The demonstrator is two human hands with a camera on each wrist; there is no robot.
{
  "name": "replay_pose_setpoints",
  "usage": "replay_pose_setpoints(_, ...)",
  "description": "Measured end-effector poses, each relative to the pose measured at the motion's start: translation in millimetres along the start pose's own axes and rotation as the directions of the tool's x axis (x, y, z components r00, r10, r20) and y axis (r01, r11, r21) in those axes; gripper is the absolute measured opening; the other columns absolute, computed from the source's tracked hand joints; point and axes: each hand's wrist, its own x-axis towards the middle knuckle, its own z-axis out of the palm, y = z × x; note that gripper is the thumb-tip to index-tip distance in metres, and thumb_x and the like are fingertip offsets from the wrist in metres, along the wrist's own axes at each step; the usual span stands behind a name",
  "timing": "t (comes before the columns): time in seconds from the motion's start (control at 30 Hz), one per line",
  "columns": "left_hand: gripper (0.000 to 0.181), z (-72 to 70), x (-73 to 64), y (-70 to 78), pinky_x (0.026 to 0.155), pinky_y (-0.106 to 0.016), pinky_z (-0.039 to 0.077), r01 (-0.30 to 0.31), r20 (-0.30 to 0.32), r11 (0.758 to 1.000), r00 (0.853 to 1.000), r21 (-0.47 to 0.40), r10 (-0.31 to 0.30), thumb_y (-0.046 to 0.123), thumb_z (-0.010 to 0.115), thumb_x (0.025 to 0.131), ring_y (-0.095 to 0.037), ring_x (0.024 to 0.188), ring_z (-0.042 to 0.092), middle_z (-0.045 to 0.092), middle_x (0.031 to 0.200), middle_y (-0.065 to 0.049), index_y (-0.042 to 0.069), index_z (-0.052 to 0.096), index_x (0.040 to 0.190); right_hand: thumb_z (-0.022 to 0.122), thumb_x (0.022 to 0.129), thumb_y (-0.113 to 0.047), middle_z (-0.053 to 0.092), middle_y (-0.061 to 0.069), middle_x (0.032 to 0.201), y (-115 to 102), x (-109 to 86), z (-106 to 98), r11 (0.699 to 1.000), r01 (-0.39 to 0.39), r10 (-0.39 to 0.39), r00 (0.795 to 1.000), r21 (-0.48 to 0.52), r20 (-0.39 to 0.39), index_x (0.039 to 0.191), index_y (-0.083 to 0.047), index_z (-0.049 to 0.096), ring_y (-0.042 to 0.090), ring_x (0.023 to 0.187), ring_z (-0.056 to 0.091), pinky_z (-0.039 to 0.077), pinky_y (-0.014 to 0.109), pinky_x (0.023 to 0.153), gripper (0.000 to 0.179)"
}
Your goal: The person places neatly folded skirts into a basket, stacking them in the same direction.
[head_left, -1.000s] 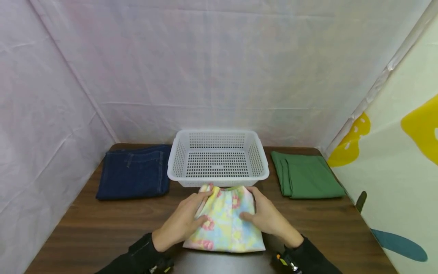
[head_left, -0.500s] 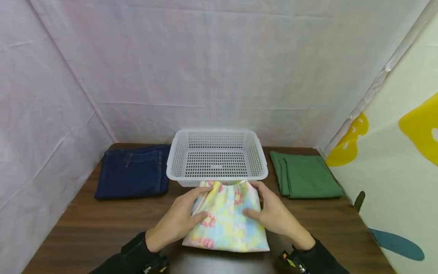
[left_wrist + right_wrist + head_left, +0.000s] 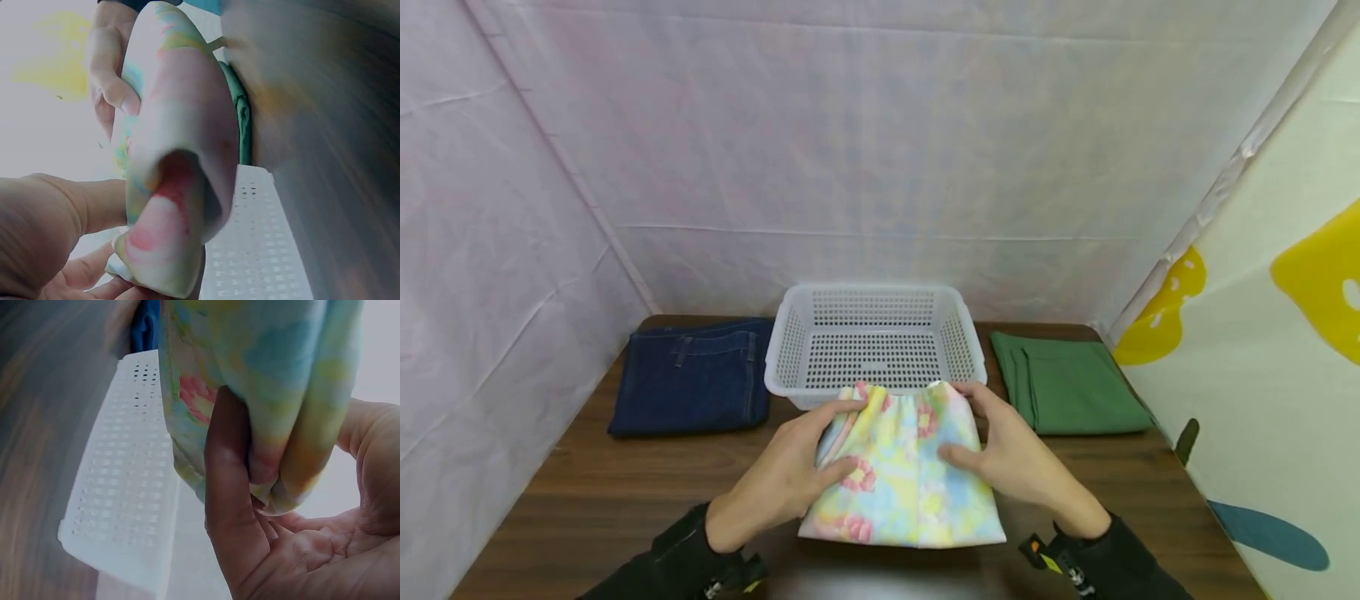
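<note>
So, one flowered cloth (image 3: pixel 910 483) is being held up by two hands, folded, tilted a bit, just on the near side of the basket (image 3: pixel 876 354) and above the table (image 3: pixel 662 483). It's gripped by both side edges: the left hand (image 3: pixel 793 462) has its thumb laid on the front face with the fingers tucked round behind, and the same pinch is used by the right hand (image 3: pixel 1011 454) on the other edge. Some of the fingertips are hidden by the fabric, so how tightly they're clamped can't really be told.

Other stuff, counted: one white, perforated basket, one pair of folded blue jeans (image 3: pixel 688 379) on the left of it, one folded green cloth (image 3: pixel 1078 387) on the right. Part of the basket's front rim is covered in the head view by the top of the flowered cloth. The table's far side is closed off by a pale sheet (image 3: pixel 850 167), and along the right a printed sheet (image 3: pixel 1255 350) is hung, with two yellow shapes and one blue-green oval showing. Two black sleeves are seen too.
</note>
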Motion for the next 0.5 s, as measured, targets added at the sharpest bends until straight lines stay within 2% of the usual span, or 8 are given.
replay_pose_setpoints(0.17, 0.070, -3.6, 1.1, 3.7, 0.091, -0.033, 0.049, -0.034, -0.024, 0.999, 0.999, -0.007, 0.034, 0.021, 0.082, 0.087, -0.007, 0.113, 0.056, 0.050, 0.142, 0.012, 0.035, 0.048, 0.146, 0.082, 0.087, -0.030, 0.059, 0.001, 0.123, -6.3, 1.4, -8.0, 0.999, -0.009, 0.008, 1.000, 0.046, 0.010, 0.150, -0.028, 0.037, 0.019, 0.093, 0.066, 0.059, 0.034, 0.068, 0.078)
replay_pose_setpoints(0.33, 0.071, -13.0, 7.1, 9.9, 0.084, -0.030, 0.052, -0.065, -0.052, 0.998, 0.996, 0.008, 0.065, 0.021, 0.081, 0.088, -0.006, 0.105, 0.059, 0.054, 0.136, 0.009, 0.035, 0.045, 0.148, 0.081, 0.088, -0.030, 0.059, 0.001, 0.126, -12.6, 6.1, -16.8, 0.997, 0.032, -0.032, 0.999, 0.075, 0.002, 0.150, -0.031, 0.034, 0.019, 0.099, 0.065, 0.059, 0.036, 0.068, 0.078)
replay_pose_setpoints(0.5, 0.071, -23.6, 20.1, 7.3, 0.067, -0.028, 0.053, -0.063, -0.069, 0.998, 0.995, 0.028, 0.065, 0.021, 0.078, 0.091, -0.007, 0.083, 0.061, 0.060, 0.119, 0.007, 0.035, 0.041, 0.150, 0.080, 0.089, -0.028, 0.059, 0.003, 0.123, -10.6, 23.1, -21.5, 0.993, 0.084, -0.083, 0.996, 0.084, -0.013, 0.151, -0.030, 0.033, 0.022, 0.095, 0.066, 0.059, 0.037, 0.066, 0.077)
